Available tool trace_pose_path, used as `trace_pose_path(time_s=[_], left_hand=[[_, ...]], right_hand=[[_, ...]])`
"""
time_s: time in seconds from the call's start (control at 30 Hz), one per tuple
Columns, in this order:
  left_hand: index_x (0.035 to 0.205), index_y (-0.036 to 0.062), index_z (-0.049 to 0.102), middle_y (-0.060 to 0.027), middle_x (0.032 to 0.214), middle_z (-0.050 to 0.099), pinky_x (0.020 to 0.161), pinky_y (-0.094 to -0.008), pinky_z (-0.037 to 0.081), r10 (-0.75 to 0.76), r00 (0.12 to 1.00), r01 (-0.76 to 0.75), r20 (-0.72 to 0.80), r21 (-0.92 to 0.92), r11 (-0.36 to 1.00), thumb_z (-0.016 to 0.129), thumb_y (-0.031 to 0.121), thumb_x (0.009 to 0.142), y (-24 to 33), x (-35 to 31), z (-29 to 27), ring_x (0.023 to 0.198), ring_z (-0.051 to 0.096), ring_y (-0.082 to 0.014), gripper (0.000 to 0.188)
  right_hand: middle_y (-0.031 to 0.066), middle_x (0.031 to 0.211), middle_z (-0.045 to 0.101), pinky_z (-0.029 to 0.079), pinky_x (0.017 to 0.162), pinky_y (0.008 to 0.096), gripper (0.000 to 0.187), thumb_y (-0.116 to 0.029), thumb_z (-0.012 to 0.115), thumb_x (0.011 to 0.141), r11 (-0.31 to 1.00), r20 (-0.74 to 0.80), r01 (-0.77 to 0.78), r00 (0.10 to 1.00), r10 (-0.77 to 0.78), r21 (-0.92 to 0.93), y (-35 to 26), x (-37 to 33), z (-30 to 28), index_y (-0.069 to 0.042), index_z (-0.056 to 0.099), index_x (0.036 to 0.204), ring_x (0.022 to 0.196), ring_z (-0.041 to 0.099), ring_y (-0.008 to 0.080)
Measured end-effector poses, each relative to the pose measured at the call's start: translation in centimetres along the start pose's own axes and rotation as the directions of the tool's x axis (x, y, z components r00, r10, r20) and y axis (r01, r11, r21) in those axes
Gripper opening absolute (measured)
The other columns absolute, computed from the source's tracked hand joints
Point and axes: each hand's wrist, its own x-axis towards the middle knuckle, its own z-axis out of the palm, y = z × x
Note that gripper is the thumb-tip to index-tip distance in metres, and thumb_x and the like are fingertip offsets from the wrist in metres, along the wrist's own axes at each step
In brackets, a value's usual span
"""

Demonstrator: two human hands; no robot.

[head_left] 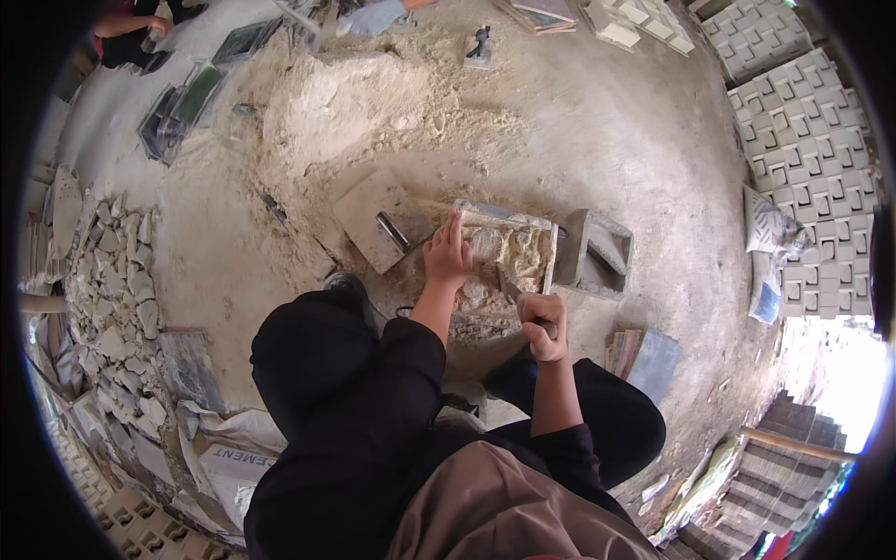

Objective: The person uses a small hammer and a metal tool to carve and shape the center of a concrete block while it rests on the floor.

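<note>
A rectangular mould frame [509,217] lies on the ground in front of me, with lumpy, sandy mix [523,250] inside it. My left hand [448,259] rests along the frame's left side, fingers stretched toward its far corner, holding nothing. Wrapped around the handle of a trowel [508,286] is my right hand [544,327], at the frame's near right. The trowel's blade reaches into the mix, and its tip is hard to make out. Left of the frame, a metal cylinder [393,231] lies on a square board [359,210].
A grey box-shaped mould [571,252] stands just right of the frame. Beyond lies a heap of pale powder [350,103]. Broken shards [117,299] pile up at left; patterned blocks [793,131] are stacked at right. Another person's gloved hand [369,17] shows at the top.
</note>
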Motion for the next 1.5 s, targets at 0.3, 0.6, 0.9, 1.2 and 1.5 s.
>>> trace_pose_path(time_s=[0.3,0.6,0.9,1.2,1.5], left_hand=[[0.131,0.01,0.031,-0.0056,0.137,0.032,0.106,-0.0437,0.012,0.226,0.943,-0.245,0.243,0.05,0.968,0.038,0.027,0.084,3.3,-5.0,-0.1,0.13,0.022,-0.0212,0.051],[0.131,0.0027,0.028,-0.0137,0.132,0.036,0.104,-0.0425,0.017,0.406,0.829,-0.409,0.384,-0.08,0.909,0.041,0.024,0.083,3.2,-8.4,-1.5,0.127,0.027,-0.0229,0.055],[0.131,0.0013,0.026,-0.0182,0.129,0.039,0.099,-0.0471,0.026,0.0,0.852,0.014,0.523,-0.023,1.0,0.042,0.025,0.081,5.0,-9.7,-4.6,0.122,0.034,-0.0288,0.058],[0.121,0.0018,0.042,-0.0217,0.111,0.053,0.088,-0.0353,0.037,-0.25,0.861,0.45,0.442,-0.434,0.781,0.036,0.015,0.081,-1.7,-10.0,-2.6,0.106,0.05,-0.0326,0.043],[0.117,0.0023,0.047,-0.011,0.121,0.048,0.081,-0.0312,0.035,-0.636,0.604,0.79,0.481,-0.466,0.398,0.036,0.035,0.086,-1.2,-8.7,-1.0,0.099,0.048,-0.0161,0.047]], right_hand=[[0.0017,0.048,0.033,0.024,0.045,0.0267,0.04,-0.024,0.041,0.084,0.96,-0.542,0.141,0.84,0.013,0.242,1.6,-2.1,0.6,-0.004,0.034,0.051,0.047,0.032,0.0114],[0.0033,0.045,0.035,0.021,0.042,0.0277,0.051,-0.041,0.047,0.081,0.993,-0.37,0.059,0.929,-0.019,0.098,0.7,-4.1,1.2,-0.001,0.038,0.05,0.043,0.032,0.0122],[0.0025,0.039,0.028,0.021,0.039,0.0282,0.036,-0.02,0.04,0.07,0.908,-0.421,0.107,0.903,0.082,0.405,-0.6,-4.3,0.5,-0.005,0.025,0.042,0.037,0.025,0.013],[0.003,0.038,0.027,0.02,0.04,0.0291,0.044,-0.028,0.045,0.074,0.878,-0.325,0.119,0.945,0.044,0.465,-2.1,-2.9,1.3,-0.005,0.027,0.042,0.036,0.025,0.0143],[0.0051,0.038,0.03,0.025,0.039,0.0295,0.05,-0.034,0.045,0.079,0.937,-0.231,0.047,0.972,0.037,0.347,-1.9,-3.0,1.4,-0.006,0.027,0.041,0.035,0.03,0.0168]])
